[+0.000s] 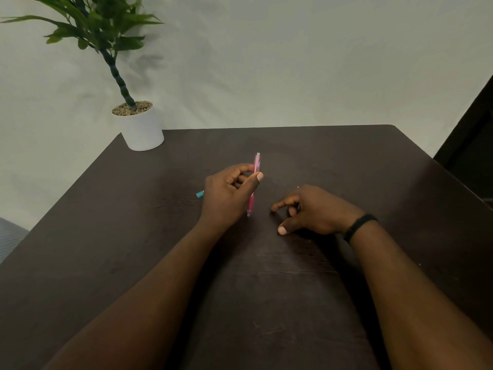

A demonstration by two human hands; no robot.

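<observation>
My left hand (229, 193) holds a pink pen (254, 182) near the middle of the dark table (266, 289), pinching it between thumb and fingers. The pen points away from me, its clear end toward the far edge and its tip toward me. My right hand (312, 212) rests on the table just to the right of the pen, fingers loosely curled, holding nothing that I can see. A black band circles my right wrist. A small teal object (199, 194) lies on the table just left of my left hand, partly hidden by it.
A white pot with a green plant (141, 126) stands at the table's far left corner. A pale wall runs behind the table. A dark panel (469, 145) stands at the right, and a grey seat edge (10, 236) shows at the left.
</observation>
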